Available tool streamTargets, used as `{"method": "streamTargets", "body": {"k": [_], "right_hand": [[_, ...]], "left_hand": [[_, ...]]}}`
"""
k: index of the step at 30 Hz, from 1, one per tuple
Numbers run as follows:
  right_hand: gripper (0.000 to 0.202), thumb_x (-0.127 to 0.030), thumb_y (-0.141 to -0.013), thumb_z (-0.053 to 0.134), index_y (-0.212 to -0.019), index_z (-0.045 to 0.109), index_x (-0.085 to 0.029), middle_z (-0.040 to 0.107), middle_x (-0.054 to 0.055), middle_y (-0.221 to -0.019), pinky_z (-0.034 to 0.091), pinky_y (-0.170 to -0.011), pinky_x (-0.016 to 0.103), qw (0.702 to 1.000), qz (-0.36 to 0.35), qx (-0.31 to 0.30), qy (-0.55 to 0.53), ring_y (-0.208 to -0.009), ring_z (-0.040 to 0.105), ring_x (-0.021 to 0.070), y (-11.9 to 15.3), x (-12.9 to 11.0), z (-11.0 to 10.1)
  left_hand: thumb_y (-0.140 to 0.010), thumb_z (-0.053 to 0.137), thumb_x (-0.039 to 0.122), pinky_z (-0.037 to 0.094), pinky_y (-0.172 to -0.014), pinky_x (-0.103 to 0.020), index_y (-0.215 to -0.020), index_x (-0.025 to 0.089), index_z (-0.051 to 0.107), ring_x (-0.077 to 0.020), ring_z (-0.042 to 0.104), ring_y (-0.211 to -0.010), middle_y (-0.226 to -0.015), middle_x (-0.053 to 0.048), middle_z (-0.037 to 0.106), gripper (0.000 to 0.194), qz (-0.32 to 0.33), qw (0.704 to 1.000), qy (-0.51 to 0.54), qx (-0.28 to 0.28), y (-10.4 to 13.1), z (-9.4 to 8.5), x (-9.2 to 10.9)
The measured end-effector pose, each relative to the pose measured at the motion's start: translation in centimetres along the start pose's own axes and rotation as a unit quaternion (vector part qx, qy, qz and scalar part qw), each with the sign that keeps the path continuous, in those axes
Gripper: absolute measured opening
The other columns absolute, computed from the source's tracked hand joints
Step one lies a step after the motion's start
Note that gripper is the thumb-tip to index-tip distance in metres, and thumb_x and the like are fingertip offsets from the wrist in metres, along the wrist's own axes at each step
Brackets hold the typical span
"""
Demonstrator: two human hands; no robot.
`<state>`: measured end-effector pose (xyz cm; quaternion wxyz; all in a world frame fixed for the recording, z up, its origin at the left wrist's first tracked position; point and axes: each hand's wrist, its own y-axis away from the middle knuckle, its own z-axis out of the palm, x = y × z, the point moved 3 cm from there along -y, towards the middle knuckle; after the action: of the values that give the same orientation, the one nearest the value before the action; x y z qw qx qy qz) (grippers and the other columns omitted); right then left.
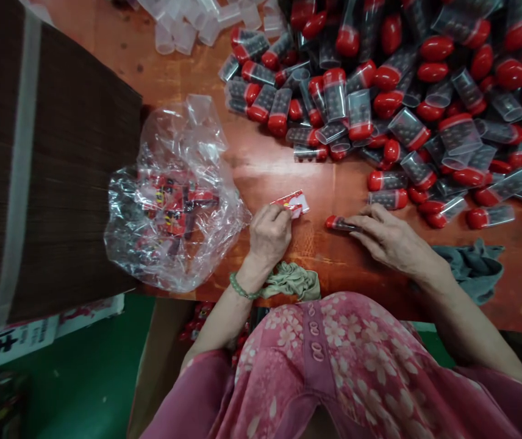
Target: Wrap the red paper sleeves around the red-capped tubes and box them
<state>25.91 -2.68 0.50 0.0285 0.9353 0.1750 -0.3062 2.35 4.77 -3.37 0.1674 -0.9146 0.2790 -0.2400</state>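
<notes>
My left hand [270,230] is closed in a pinch over a small red and white printed card [298,203] that lies on the orange-brown table. My right hand [386,236] has its fingers on a clear tube with a red cap [338,223], which lies on its side with the cap pointing left. Just above that hand, another red-capped tube [388,199] lies at the edge of a big pile of the same tubes [361,113]. To the left of my left hand sits a clear plastic bag [188,238] with red printed pieces inside.
A tall dark stack with a pale strap [73,152] stands at the left. Translucent white cylinders [206,24] lie at the top. A light green cloth [292,280] and a dark green cloth [471,268] rest near the front edge. An open carton [151,360] is below.
</notes>
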Motion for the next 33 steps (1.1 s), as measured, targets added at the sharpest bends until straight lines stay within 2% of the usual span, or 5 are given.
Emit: {"method": "streamTargets", "body": {"k": [10,14,20,29,33], "right_hand": [[0.019,-0.021,-0.098,0.05,-0.114,0.059,-0.016,0.072,0.007,-0.096,0.056,-0.073,0.03,0.978,0.071,0.14,-0.135,-0.078,0.071,0.0182,-3.9,-0.7,1.5],[0.019,-0.018,-0.096,0.05,-0.111,0.062,-0.015,0.074,0.013,-0.105,0.056,-0.085,0.035,0.989,0.04,0.112,-0.085,-0.093,0.072,0.0231,-5.2,-1.3,2.8],[0.022,-0.017,-0.097,0.049,-0.115,0.061,-0.017,0.073,0.013,-0.106,0.057,-0.088,0.039,0.996,0.02,0.072,-0.041,-0.095,0.071,0.0243,-5.3,-1.1,3.4],[0.021,-0.023,-0.093,0.059,-0.113,0.064,-0.022,0.075,0.005,-0.099,0.058,-0.075,0.032,0.972,0.066,0.179,-0.14,-0.081,0.072,0.0188,-2.9,-1.4,0.0],[0.02,-0.021,-0.09,0.063,-0.11,0.066,-0.023,0.076,0.002,-0.095,0.057,-0.072,0.028,0.973,0.023,0.172,-0.155,-0.078,0.072,0.0165,-2.3,-3.3,-1.4]], "left_hand": [[-0.096,0.053,0.023,0.053,-0.075,-0.029,-0.099,0.012,0.071,-0.0169,0.063,-0.082,-0.092,-0.01,0.07,0.021,0.042,0.996,0.036,-0.065,0.1,-1.2,1.6],[-0.097,0.05,0.019,0.055,-0.08,-0.031,-0.103,0.012,0.071,-0.0173,0.064,-0.088,-0.097,-0.01,0.07,0.023,0.016,0.994,0.06,-0.09,0.0,-1.4,1.3],[-0.09,0.062,0.019,0.056,-0.069,-0.026,-0.086,0.016,0.074,-0.0137,0.067,-0.074,-0.081,-0.004,0.073,0.013,-0.043,0.991,0.122,-0.04,-0.1,-1.8,-0.1],[-0.079,0.077,0.022,0.054,-0.06,-0.022,-0.078,0.018,0.074,-0.0107,0.067,-0.065,-0.072,-0.001,0.074,0.005,-0.073,0.979,0.188,0.022,0.6,-4.6,0.7],[-0.08,0.076,0.02,0.053,-0.059,-0.021,-0.079,0.017,0.074,-0.0104,0.067,-0.064,-0.074,-0.001,0.074,0.004,-0.074,0.975,0.211,0.016,0.6,-5.2,1.6]]}}
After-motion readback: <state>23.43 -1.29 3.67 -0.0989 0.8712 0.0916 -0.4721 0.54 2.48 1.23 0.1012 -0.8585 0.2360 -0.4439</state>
